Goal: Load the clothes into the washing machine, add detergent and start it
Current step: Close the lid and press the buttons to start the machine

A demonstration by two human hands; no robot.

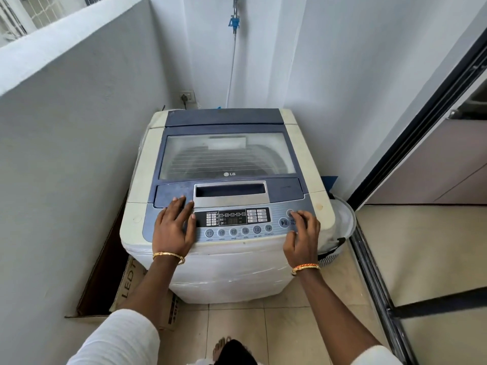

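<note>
Both hands (172, 227) on washing machine (226, 196) panel; lid closed.

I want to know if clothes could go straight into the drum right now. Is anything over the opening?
Yes. The glass lid is shut flat over the drum. The left hand rests on the panel by the lid handle; the right hand fingers the buttons.

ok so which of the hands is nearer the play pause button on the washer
Right. The right hand lies just beside the play/pause button, fingertips on the round button above it. The left hand rests flat across the panel, beyond the display.
</note>
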